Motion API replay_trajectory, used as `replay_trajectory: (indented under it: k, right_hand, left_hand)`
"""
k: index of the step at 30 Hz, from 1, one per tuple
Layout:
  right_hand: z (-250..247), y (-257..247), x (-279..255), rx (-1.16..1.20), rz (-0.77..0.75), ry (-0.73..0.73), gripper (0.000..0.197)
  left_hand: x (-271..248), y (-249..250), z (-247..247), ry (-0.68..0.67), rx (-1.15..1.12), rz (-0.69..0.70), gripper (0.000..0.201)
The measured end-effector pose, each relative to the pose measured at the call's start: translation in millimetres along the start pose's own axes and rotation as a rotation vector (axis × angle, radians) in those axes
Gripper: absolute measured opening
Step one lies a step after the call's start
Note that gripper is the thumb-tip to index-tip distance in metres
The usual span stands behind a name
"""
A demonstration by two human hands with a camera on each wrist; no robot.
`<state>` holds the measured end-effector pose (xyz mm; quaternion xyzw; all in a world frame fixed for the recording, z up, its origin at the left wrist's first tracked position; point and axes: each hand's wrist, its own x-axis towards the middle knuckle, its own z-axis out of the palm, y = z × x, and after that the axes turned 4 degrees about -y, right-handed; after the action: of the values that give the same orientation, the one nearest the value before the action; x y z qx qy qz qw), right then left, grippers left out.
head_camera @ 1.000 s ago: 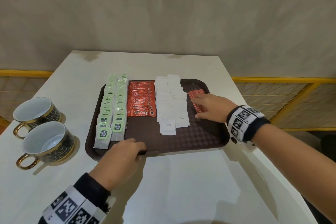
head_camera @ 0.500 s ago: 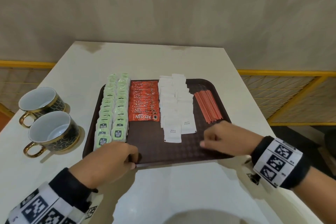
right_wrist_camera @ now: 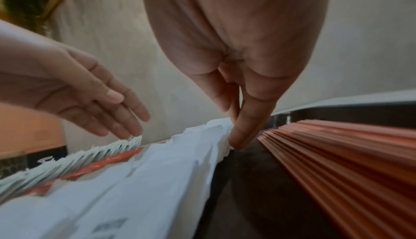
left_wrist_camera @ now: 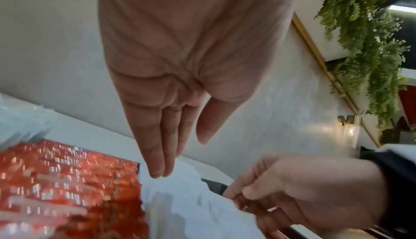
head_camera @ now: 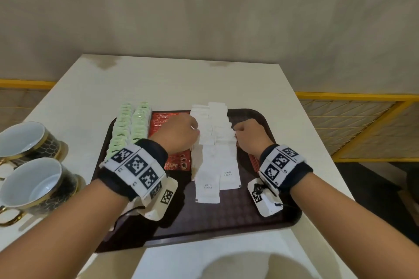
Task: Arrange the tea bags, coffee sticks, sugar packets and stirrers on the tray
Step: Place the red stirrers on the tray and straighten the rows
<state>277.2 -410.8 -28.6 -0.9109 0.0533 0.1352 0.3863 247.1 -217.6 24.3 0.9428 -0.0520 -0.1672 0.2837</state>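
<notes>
- Your left hand (head_camera: 179, 133) is over the far half of the tray (head_camera: 226, 222), palm down, wrist above the coffee sticks (head_camera: 158, 124).
- Left fingers (left_wrist_camera: 157, 145): straight, pressed together, thumb slightly apart. Tips touch the left edge of the sugar packets (head_camera: 213, 142). Nothing pinched.
- Your right hand (head_camera: 250, 136) sits on the other side of the same rows, wrist above the stirrers (head_camera: 254, 161).
- Right fingers (right_wrist_camera: 243, 129): extended, held close, pointing down; tips press the right edge of the sugar packets, between the packets and the stirrers. No grasp visible.
- So both hands flank the sugar rows, one on each side.
- Tray: dark brown, on the white table (head_camera: 181, 81), near edge close to you.
- Tray contents, left to right:
  - tea bags (head_camera: 129, 124), green-labelled, two overlapping rows, far ends overhang the far rim
  - coffee sticks, red, one block, just beside the tea bags
  - sugar packets, white, two overlapping rows, far ends also past the far rim; the nearest two read "WHITE SUGAR"
  - stirrers, orange-red, packed side by side, mostly hidden under your right wrist in the head view
- Near strip of the tray is bare.
- Off the tray: two cups (head_camera: 34, 179) with gold handles, on the table to the left, well apart from the tray.
</notes>
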Motion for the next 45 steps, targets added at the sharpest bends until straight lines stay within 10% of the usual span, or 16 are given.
replay_trajectory:
  k: [17, 31, 45]
  right_hand:
    - [-3, -8, 34, 0.083, 0.028, -0.037, 0.028]
    - [-20, -42, 91, 0.053, 0.048, 0.078, 0.015]
    - [-30, -52, 109, -0.284, -0.175, -0.152, 0.009]
  left_hand:
    - [74, -14, -35, 0.127, -0.052, -0.104, 0.034]
    - [124, -22, -27, -0.023, 0.239, 0.119, 0.031]
    - [143, -30, -22, 0.006, 0.119, 0.102, 0.009]
